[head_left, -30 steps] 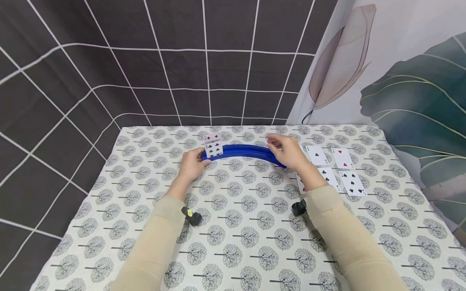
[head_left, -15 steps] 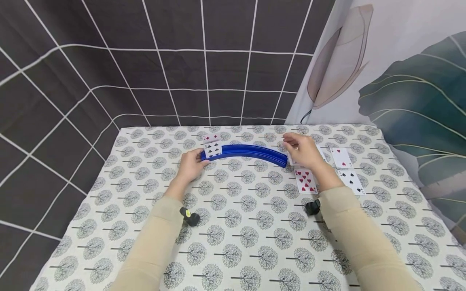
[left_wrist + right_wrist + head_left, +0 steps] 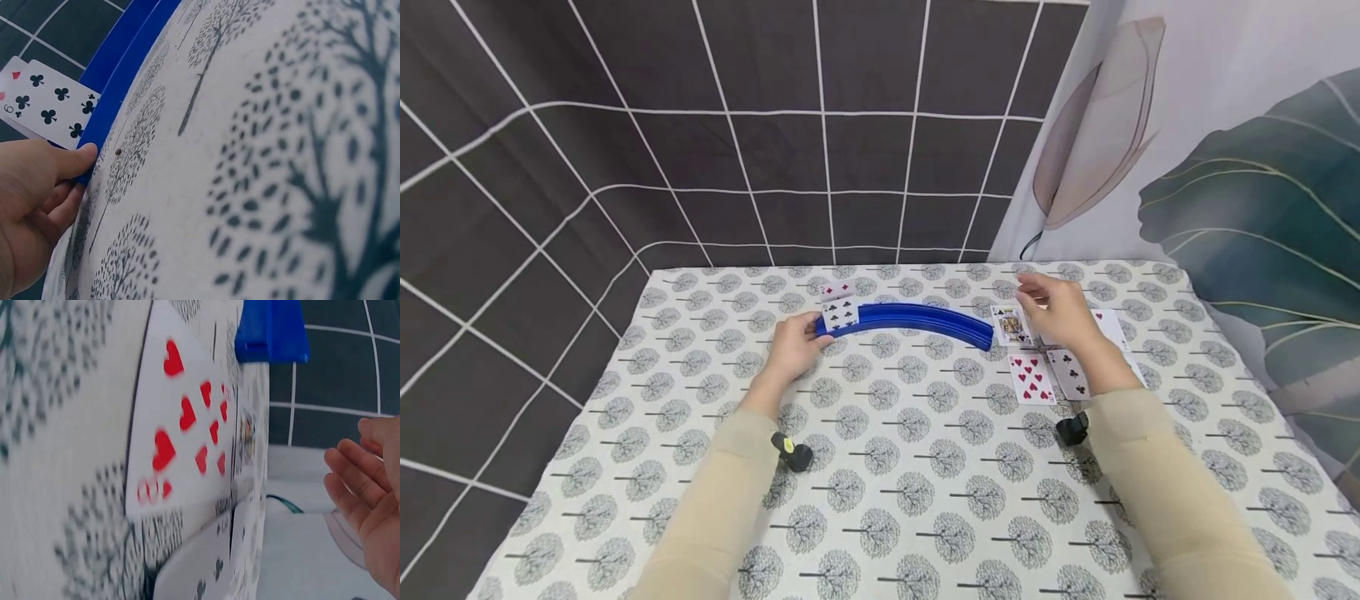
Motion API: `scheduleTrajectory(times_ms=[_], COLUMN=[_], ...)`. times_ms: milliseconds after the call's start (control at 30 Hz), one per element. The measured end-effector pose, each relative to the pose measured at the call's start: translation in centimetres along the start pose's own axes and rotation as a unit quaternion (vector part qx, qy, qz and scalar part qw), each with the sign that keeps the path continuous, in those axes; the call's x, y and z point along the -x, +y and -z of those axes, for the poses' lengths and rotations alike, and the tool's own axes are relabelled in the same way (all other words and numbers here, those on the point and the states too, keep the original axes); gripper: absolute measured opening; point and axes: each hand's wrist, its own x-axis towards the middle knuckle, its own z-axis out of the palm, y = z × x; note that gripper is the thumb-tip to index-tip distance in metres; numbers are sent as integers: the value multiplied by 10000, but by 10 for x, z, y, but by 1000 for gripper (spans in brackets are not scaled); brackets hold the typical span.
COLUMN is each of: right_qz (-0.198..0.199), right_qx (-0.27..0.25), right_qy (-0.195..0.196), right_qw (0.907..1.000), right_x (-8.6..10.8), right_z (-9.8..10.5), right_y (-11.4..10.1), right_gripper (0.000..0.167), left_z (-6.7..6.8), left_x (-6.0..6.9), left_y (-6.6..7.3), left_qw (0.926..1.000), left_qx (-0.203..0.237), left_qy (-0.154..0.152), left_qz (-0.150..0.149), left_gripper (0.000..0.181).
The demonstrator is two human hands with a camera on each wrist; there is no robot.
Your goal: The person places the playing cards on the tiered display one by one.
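Observation:
My left hand (image 3: 793, 346) pinches the left end of a curved blue card holder (image 3: 917, 317), its thumb against the holder's side in the left wrist view. Two playing cards stand in that end: a six of clubs (image 3: 841, 313) in front and a diamonds card (image 3: 838, 289) behind it, mostly hidden. My right hand (image 3: 1063, 312) is above the cards at the right, its fingers loosely bent with nothing between them. Near it are a face card (image 3: 1011, 326), an eight of hearts (image 3: 187, 419) and a clubs card (image 3: 1069, 372). Other cards there are partly covered by the hand and forearm.
A tablecloth (image 3: 880, 467) with a tree print covers the table. Behind it hangs a dark cloth (image 3: 760, 150) with white grid lines, and a pale leaf-print curtain (image 3: 1225, 192) hangs at the right.
My right hand has moved rightward from the holder's right end to over the cards, uncovering the face card and the eight of hearts. My left hand has stayed on the holder.

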Motion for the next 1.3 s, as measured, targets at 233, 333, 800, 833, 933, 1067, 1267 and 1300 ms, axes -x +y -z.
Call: scheduleTrajectory(times_ms=[233, 333, 800, 833, 933, 1067, 1267, 1300], right_qz=[-183, -344, -887, -898, -882, -863, -926, -953], right_qx=[254, 261, 712, 761, 870, 1017, 1172, 1180], right_qy=[96, 33, -140, -175, -266, -332, -433, -464], right_qw=[9995, 9991, 9934, 9929, 9919, 9905, 9878, 9873], right_x=[8, 11, 23, 23, 25, 29, 33, 34], right_z=[13, 18, 48, 50, 54, 57, 57, 58], right_y=[14, 17, 45, 47, 54, 61, 70, 72], right_gripper=[28, 30, 39, 40, 41, 41, 45, 46], left_z=[-1, 0, -2, -2, -3, -3, -2, -2], left_x=[-1, 0, -2, -2, -1, -1, 0, -1], left_y=[-1, -2, -3, -3, -2, -1, -1, -1], left_qw=[10000, 10000, 10000, 10000, 9999, 9999, 9999, 9999], left_qx=[50, 45, 55, 47, 25, 53, 12, -2], left_qy=[-20, 7, 37, 39, 63, 84, 73, 72], left_qz=[-1, 12, -63, -64, -109, -130, -76, -78], left_gripper=[55, 56, 56, 55, 54, 53, 52, 52])
